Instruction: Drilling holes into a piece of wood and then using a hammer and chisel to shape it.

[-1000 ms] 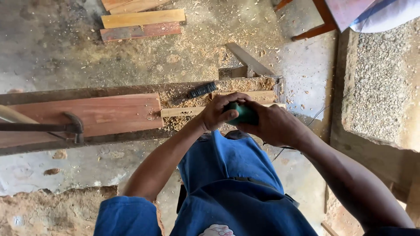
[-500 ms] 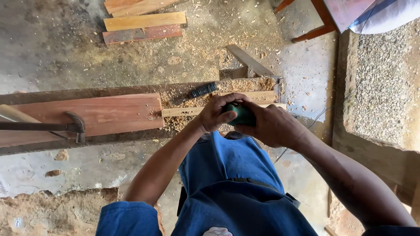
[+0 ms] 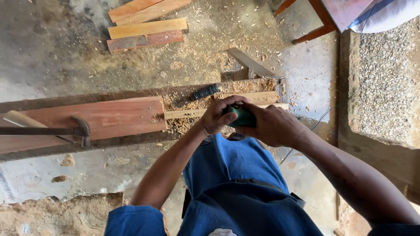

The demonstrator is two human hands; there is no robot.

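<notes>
With my left hand [image 3: 218, 117] and right hand [image 3: 270, 126] both clamped around the green power tool [image 3: 240, 117], I'm working the narrow wooden strip [image 3: 188, 114], which seems to need steady pressure next.

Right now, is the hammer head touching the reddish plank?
Touching. The head view shows the hammer lying flat on the reddish plank, its dark head resting on the board's surface with no gap visible.

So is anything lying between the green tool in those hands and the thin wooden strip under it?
Nothing visible. Both hands, left hand and right hand, grip the green tool right over the thin strip; only sawdust lies around it.
</notes>
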